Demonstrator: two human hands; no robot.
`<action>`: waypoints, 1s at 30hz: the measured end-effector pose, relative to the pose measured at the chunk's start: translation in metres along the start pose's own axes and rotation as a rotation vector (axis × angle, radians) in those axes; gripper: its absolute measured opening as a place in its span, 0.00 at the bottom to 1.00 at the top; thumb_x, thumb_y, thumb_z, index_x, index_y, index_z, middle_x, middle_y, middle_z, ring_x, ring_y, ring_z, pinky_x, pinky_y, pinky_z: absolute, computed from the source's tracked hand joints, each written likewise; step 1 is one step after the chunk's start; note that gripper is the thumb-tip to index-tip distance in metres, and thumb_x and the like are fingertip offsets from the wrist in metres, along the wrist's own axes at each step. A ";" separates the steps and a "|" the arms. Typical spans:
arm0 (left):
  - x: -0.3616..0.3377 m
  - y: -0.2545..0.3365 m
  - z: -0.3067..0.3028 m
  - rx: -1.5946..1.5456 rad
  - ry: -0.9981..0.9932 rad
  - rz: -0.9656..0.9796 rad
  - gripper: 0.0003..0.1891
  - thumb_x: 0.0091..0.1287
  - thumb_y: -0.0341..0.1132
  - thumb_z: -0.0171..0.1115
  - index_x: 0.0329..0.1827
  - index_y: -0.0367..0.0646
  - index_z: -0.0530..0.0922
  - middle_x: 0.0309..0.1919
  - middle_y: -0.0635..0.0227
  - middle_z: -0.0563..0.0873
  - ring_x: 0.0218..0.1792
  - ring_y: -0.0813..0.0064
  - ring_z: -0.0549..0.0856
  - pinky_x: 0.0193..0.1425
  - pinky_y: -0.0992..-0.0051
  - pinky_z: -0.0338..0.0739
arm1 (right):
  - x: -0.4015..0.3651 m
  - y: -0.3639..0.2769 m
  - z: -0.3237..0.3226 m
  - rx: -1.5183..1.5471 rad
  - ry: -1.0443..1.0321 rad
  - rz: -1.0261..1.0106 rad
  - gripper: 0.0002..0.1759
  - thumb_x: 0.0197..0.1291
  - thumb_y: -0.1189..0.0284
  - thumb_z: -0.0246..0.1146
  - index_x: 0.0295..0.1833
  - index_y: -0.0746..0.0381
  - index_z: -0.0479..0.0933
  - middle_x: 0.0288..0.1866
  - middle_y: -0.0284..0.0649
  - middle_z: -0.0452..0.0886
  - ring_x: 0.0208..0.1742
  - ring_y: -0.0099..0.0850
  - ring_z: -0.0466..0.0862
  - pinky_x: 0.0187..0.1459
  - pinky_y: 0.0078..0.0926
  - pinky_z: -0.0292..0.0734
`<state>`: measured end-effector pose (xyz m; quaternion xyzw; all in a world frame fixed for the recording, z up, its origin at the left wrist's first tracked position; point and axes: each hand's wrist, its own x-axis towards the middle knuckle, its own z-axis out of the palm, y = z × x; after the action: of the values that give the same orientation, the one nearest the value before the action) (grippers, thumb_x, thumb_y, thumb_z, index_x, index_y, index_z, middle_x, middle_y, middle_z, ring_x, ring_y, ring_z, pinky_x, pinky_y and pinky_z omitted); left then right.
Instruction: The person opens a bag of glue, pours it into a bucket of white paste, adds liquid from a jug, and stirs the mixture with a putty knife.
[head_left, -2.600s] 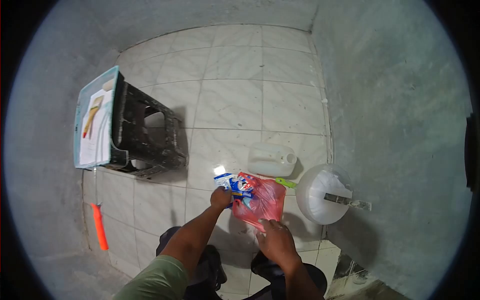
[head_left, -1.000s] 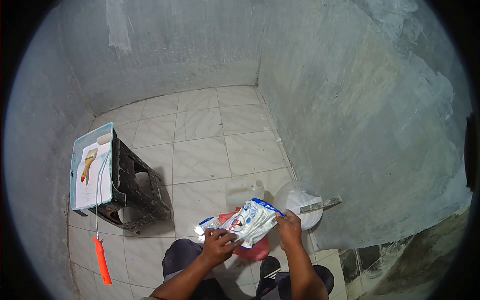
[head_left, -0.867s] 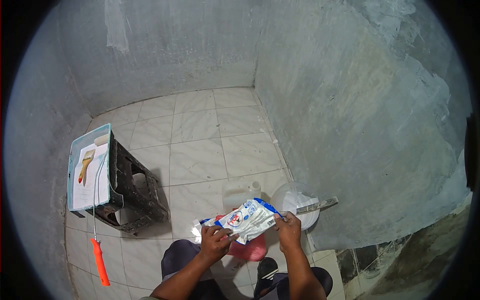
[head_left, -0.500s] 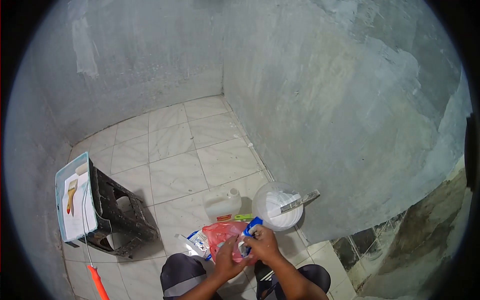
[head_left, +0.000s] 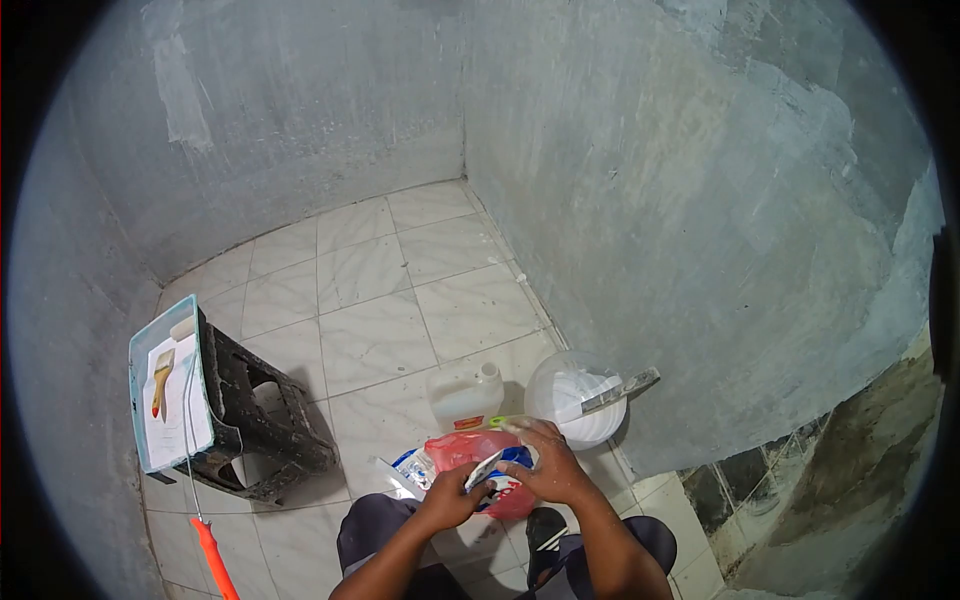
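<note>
Holding a crinkly white-and-blue packet (head_left: 497, 463) just above the red plastic bag (head_left: 462, 447) on the tiled floor (head_left: 380, 330). Left hand (head_left: 452, 497) pinches its lower edge and right hand (head_left: 548, 468) is clamped over the top, with the jug (head_left: 463, 396) and white bucket (head_left: 578, 402) close behind.

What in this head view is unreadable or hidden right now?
Head view only.
Print on the blue-and-white plastic packet: too small, covered by the left hand and right hand.
Contents of the red plastic bag: hidden behind packet and hands.
Orange roller handle: cut off by the bottom edge.
</note>
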<state>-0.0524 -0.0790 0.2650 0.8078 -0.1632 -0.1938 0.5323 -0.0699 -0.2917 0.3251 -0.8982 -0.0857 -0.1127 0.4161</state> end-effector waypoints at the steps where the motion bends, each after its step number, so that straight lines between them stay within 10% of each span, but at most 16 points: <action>1: 0.000 0.005 -0.005 -0.031 -0.100 -0.009 0.17 0.70 0.39 0.67 0.56 0.39 0.82 0.33 0.56 0.89 0.29 0.68 0.85 0.37 0.67 0.78 | 0.000 0.005 0.002 0.028 -0.085 -0.041 0.22 0.61 0.62 0.72 0.58 0.58 0.84 0.56 0.45 0.85 0.64 0.45 0.78 0.69 0.43 0.69; 8: -0.009 -0.015 -0.011 -0.154 -0.075 -0.035 0.17 0.77 0.43 0.62 0.48 0.34 0.85 0.31 0.65 0.88 0.34 0.81 0.82 0.41 0.74 0.78 | 0.009 0.005 -0.003 0.157 -0.031 0.298 0.19 0.70 0.60 0.63 0.46 0.68 0.84 0.43 0.56 0.85 0.46 0.54 0.85 0.51 0.44 0.79; 19: -0.016 -0.052 -0.030 -0.350 0.135 -0.115 0.18 0.78 0.44 0.61 0.38 0.36 0.86 0.30 0.73 0.86 0.31 0.82 0.81 0.39 0.76 0.77 | 0.019 0.012 -0.007 0.185 0.154 0.286 0.23 0.74 0.58 0.59 0.38 0.69 0.80 0.30 0.55 0.81 0.32 0.50 0.83 0.37 0.41 0.76; 30: -0.012 -0.018 -0.002 -1.133 0.260 -0.055 0.20 0.80 0.42 0.55 0.63 0.34 0.76 0.56 0.62 0.86 0.55 0.72 0.85 0.61 0.69 0.78 | 0.015 0.008 0.012 0.236 0.268 0.248 0.22 0.75 0.60 0.58 0.33 0.67 0.73 0.24 0.52 0.74 0.24 0.43 0.73 0.31 0.41 0.70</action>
<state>-0.0614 -0.0649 0.2506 0.4181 0.0534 -0.1638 0.8919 -0.0517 -0.2872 0.3159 -0.8239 0.0690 -0.1682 0.5367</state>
